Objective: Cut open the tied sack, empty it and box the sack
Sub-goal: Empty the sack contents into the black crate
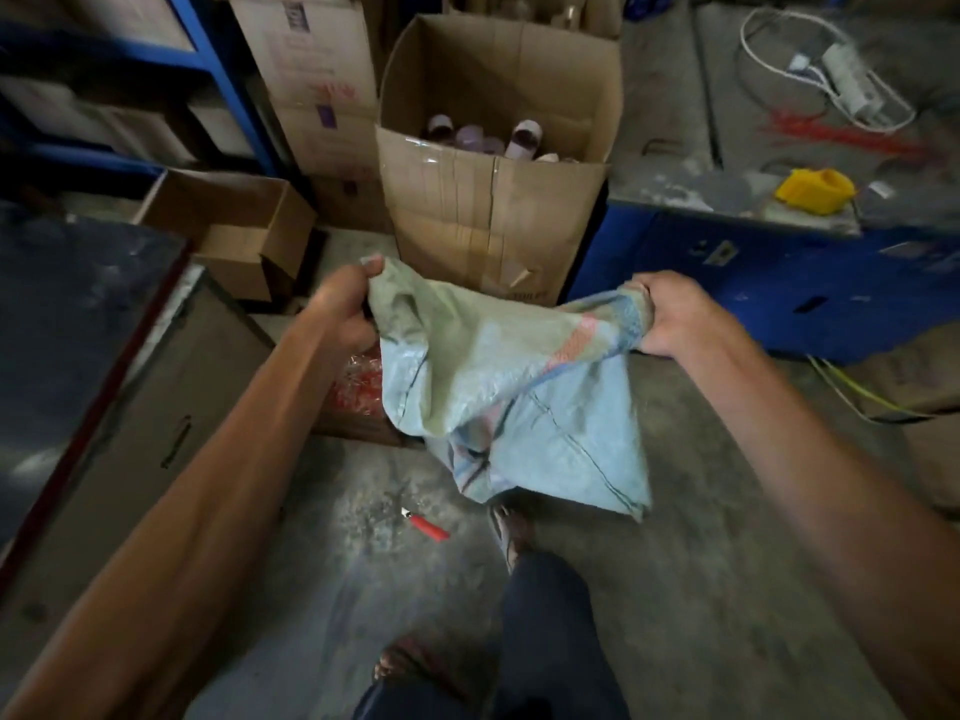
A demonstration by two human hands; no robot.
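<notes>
The woven sack (498, 387) hung limp, apparently emptied, left hand (343, 309) and right hand (670, 317) each clenching a corner; boxing remained, the tall carton (488, 220) just behind the sack.

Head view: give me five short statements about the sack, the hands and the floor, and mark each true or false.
1. Both hands grip the sack. True: left hand and right hand each hold a bunched edge.
2. The sack bulges full. False: it hangs limp.
3. A red-handled cutter lies on the floor. True.
4. The tall cardboard box is taped shut. False: its flaps stand open.
5. The right hand holds the cutter. False: it grips the sack.
</notes>
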